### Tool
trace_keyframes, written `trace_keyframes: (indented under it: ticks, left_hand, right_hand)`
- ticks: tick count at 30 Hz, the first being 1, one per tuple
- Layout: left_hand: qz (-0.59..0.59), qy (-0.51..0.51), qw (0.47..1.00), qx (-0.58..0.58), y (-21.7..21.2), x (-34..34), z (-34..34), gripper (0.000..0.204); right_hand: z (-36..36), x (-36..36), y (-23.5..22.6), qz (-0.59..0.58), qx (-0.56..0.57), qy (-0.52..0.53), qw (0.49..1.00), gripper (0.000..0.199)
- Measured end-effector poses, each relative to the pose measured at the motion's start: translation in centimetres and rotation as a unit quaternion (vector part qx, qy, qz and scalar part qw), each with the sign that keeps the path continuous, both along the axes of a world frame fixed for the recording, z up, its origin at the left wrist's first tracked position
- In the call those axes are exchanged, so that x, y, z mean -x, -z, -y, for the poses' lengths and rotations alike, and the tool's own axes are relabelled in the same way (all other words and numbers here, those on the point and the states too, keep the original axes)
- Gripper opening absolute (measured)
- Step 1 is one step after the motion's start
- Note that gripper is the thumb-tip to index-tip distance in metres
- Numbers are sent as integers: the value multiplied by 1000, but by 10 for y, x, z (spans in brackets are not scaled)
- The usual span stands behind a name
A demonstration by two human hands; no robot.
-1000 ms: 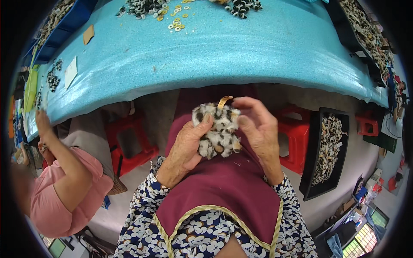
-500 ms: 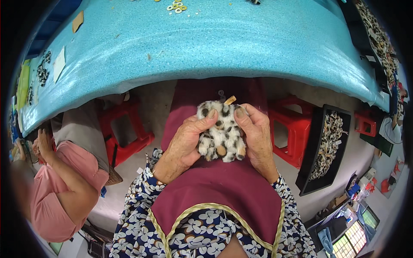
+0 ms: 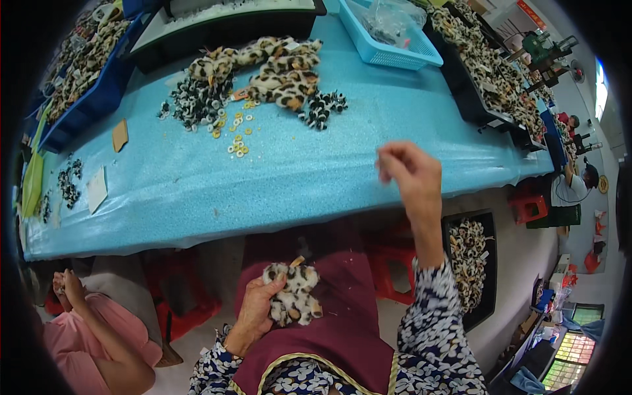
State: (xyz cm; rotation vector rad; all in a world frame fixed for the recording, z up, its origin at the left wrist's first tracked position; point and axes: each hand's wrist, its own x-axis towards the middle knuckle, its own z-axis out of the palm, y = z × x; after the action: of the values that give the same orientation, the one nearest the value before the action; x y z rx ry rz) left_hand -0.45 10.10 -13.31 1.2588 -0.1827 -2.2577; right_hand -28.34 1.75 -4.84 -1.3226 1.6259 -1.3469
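Note:
Low over my lap, my left hand [image 3: 255, 304] grips a small spotted plush toy [image 3: 296, 304], white with dark and brownish patches, thumb on its front. A short tan tag [image 3: 297, 261] sticks up from the toy's top edge. My right hand [image 3: 416, 172] is raised over the near part of the blue-covered table [image 3: 263, 191], apart from the toy. Its fingers are bent and smeared by motion, so what lies between them does not show. Farther off on the tabletop are yellow and white rings [image 3: 238, 135], small black-and-white pieces [image 3: 201, 99] and several spotted plush toys [image 3: 283, 76].
Full bins of spotted plush stand at the left [image 3: 85, 85] and right [image 3: 490, 79]. A light blue basket [image 3: 395, 56] and a black tray [image 3: 224, 29] sit at the back. Beside me are red stools [image 3: 388, 263], a floor bin [image 3: 469, 270] and a seated person [image 3: 99, 329] in pink.
My right hand has let go of the plush toy and moved up and forward over the table. The left hand keeps hold of the toy. The view has tipped up, showing more tabletop.

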Motion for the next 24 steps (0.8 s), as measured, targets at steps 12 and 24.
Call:
trace_keyframes:
  ticks: [12,24]
  left_hand:
    - [-12,-40,999,-24,8,0,7,20]
    - [-28,-40,998,-25,17,0,11,20]
  right_hand:
    - [115,19,30,-314,19,-54,948,25]
    - [122,26,17,-375,-69,-114,917,25]
